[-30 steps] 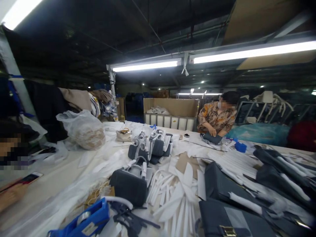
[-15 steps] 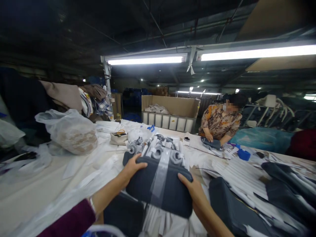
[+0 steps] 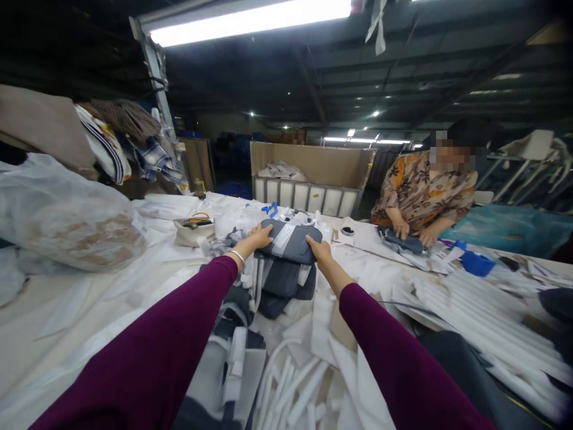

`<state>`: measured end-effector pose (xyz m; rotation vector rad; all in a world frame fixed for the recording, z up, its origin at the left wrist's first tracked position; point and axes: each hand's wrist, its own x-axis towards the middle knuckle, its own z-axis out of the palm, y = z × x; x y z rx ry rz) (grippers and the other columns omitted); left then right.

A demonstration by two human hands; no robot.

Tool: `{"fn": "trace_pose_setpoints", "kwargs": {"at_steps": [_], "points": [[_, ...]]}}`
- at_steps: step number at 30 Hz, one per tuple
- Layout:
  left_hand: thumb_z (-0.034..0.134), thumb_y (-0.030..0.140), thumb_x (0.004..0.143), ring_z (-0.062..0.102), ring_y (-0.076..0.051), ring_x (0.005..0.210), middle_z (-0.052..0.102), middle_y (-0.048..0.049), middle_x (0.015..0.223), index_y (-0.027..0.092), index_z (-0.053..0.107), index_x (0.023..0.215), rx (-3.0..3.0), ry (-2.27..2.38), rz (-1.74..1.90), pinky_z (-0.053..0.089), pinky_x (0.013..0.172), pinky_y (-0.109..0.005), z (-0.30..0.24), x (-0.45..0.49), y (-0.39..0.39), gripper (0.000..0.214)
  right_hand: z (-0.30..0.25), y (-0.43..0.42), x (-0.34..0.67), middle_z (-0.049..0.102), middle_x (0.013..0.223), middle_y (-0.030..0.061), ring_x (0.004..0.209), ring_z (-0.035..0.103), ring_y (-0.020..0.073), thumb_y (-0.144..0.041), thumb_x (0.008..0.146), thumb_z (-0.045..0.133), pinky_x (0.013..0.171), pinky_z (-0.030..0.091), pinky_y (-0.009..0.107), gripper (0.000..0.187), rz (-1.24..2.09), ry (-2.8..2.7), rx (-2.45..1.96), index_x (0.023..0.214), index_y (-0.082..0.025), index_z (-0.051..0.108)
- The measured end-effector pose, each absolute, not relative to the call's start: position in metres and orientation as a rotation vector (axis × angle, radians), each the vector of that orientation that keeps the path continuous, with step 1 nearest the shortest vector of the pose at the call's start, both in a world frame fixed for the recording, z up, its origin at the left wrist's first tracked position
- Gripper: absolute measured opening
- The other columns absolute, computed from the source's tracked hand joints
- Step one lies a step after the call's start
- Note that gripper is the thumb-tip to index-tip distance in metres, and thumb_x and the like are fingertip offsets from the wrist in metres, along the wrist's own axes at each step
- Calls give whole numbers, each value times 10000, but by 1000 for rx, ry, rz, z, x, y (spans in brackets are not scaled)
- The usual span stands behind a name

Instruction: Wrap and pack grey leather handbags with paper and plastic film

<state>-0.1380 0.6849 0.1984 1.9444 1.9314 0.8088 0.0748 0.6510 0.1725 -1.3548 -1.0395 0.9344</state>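
Observation:
A dark grey padded fabric piece (image 3: 298,242) with a pale clear strip round its middle is held between my outstretched hands, far out over the table. My left hand (image 3: 258,237) grips its left end, thumb on top. On its right end my right hand (image 3: 319,248) is closed, thumb on top and the other fingers hidden. Just below it lie more dark grey pieces (image 3: 280,278). Nearer to me are grey parts with white wrapped straps (image 3: 235,364) and a heap of white foam strips (image 3: 295,388).
A clear plastic bag (image 3: 67,221) stands on the left, with a beige pouch of tools (image 3: 192,230) beyond it. Across the table a co-worker (image 3: 425,191) handles a dark piece. A blue container (image 3: 477,263) and white ribbed sheets (image 3: 487,316) lie on the right.
Both hands have carried the grey padded piece forward, away from me, to the far part of the table. The straps and dark pieces that were behind or under it now show. The view has shifted.

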Motion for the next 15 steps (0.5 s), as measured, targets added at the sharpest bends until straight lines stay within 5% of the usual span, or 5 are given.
{"fn": "trace_pose_setpoints", "kwargs": {"at_steps": [5, 7, 11, 15], "points": [[551, 221, 869, 306, -430, 1294, 368, -231, 1403, 52, 467, 1269, 2147, 1991, 681, 221, 1035, -550, 197, -116, 647, 442, 182, 621, 78, 542, 1273, 152, 1228, 434, 293, -377, 746, 665, 1029, 319, 442, 693, 873, -970, -1551, 1324, -99, 402], [371, 262, 956, 228, -469, 1306, 325, -204, 1410, -31, 426, 1263, 2256, 1939, 701, 175, 1034, -572, 214, -109, 628, 428, 188, 587, 71, 483, 1325, 173, 1258, 391, 321, -361, 784, 635, 1045, 271, 482, 671, 826, -923, -1617, 1339, -85, 378], [430, 247, 930, 261, -454, 1304, 328, -210, 1431, -5, 453, 1268, 2439, 1901, 652, 236, 1026, -588, 226, -88, 580, 422, 175, 463, 38, 566, 1207, 84, 1109, 524, 231, -232, 818, 604, 971, 388, 373, 391, 911, -963, -1558, 1196, -156, 534], [491, 266, 865, 401, -358, 1271, 422, -192, 1402, 112, 527, 1263, 2610, 1593, 430, 339, 1033, -516, 189, -73, 482, 429, 162, 276, 18, 596, 1115, -11, 977, 591, 196, -309, 919, 508, 846, 494, 418, 235, 1222, -996, -1377, 1129, -229, 576]]}}
